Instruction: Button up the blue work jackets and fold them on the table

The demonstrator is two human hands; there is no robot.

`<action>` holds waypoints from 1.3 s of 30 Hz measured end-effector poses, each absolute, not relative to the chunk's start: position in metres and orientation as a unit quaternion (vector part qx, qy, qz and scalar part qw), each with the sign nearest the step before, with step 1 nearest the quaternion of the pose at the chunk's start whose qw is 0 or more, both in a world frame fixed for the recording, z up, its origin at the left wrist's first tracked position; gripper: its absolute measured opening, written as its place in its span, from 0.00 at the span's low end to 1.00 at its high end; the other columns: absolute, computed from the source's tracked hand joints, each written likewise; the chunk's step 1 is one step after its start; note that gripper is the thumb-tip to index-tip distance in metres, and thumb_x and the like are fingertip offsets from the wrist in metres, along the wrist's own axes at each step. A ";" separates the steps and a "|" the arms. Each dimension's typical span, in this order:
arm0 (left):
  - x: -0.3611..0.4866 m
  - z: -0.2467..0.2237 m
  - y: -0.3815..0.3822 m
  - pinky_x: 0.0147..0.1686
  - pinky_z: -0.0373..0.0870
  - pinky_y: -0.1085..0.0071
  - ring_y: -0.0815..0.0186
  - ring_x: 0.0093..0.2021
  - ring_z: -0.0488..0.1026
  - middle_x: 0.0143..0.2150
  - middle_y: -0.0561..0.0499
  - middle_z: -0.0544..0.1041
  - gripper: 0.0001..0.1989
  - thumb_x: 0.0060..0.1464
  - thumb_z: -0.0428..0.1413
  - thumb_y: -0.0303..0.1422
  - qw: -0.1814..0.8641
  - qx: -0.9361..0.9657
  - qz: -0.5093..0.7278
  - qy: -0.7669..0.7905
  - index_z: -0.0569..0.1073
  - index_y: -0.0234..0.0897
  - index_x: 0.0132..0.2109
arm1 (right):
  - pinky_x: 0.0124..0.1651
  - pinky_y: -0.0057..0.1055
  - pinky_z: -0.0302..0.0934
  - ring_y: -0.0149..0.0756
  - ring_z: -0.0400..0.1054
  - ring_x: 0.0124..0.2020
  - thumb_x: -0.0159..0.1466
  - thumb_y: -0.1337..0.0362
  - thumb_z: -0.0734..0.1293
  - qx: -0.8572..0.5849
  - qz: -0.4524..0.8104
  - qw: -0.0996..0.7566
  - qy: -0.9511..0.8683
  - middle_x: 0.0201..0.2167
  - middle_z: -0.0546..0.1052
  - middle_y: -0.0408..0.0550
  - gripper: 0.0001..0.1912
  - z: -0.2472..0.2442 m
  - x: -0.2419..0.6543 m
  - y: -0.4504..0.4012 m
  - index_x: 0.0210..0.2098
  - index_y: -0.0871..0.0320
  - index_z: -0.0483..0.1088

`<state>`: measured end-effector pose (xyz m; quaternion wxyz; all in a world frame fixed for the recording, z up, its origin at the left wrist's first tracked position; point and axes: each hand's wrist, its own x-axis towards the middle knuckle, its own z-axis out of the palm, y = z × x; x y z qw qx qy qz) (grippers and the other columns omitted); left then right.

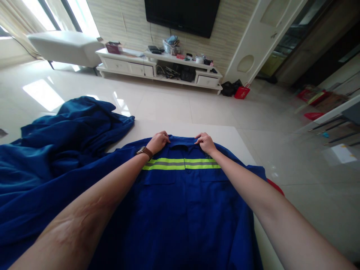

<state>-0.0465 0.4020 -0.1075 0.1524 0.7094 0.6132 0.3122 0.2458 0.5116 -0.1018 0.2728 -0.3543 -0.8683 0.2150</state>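
blue jacket (187,202) is lying spread front side up on a white table (227,137), its collar (182,141) being pinched at both ends by a person's two bare hands. the left hand (159,142) is closing its fingers and thumb on the collar's left end, while the right hand (206,143) is pinching the right end in the same way, the neck opening showing between them. a brown-strapped watch (144,150) is circling the left wrist. just below the grip, a yellow-green and grey reflective band (165,164) is running across the chest, broken at the front closure, with pocket flaps sitting beneath it. to the left of the grip, a heap of blue cloth (81,127) is lying in loose folds. well beyond the hands, a low white cabinet (120,65) is standing against the wall and holding assorted small items, with a dark television (182,15) hanging above. a pale bench (67,47) is standing far to the left of the grip, and a red bag (242,92) is resting on the floor beyond the right hand, beside a black bag (229,88).
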 end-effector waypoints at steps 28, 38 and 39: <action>0.034 -0.105 0.368 0.72 0.45 0.38 0.43 0.77 0.44 0.77 0.53 0.55 0.30 0.65 0.49 0.36 0.106 0.827 0.089 0.545 0.63 0.54 0.72 | 0.61 0.44 0.63 0.47 0.69 0.53 0.69 0.66 0.62 -0.392 0.025 0.192 -0.899 0.49 0.76 0.54 0.14 -0.059 0.399 0.422 0.52 0.58 0.73; 0.147 -0.066 0.290 0.75 0.46 0.43 0.48 0.77 0.47 0.76 0.41 0.56 0.39 0.52 0.52 0.23 0.121 0.722 0.223 0.644 0.62 0.36 0.72 | 0.69 0.51 0.58 0.51 0.58 0.69 0.61 0.71 0.63 -0.476 0.051 0.059 -0.876 0.71 0.59 0.50 0.34 -0.089 0.630 0.386 0.66 0.49 0.66; 0.156 -0.067 0.267 0.75 0.47 0.44 0.49 0.77 0.48 0.76 0.43 0.56 0.38 0.53 0.52 0.24 0.135 0.727 0.223 0.635 0.62 0.38 0.72 | 0.69 0.52 0.58 0.51 0.59 0.68 0.62 0.70 0.62 -0.461 0.051 0.064 -0.884 0.69 0.62 0.50 0.29 -0.091 0.625 0.389 0.62 0.50 0.71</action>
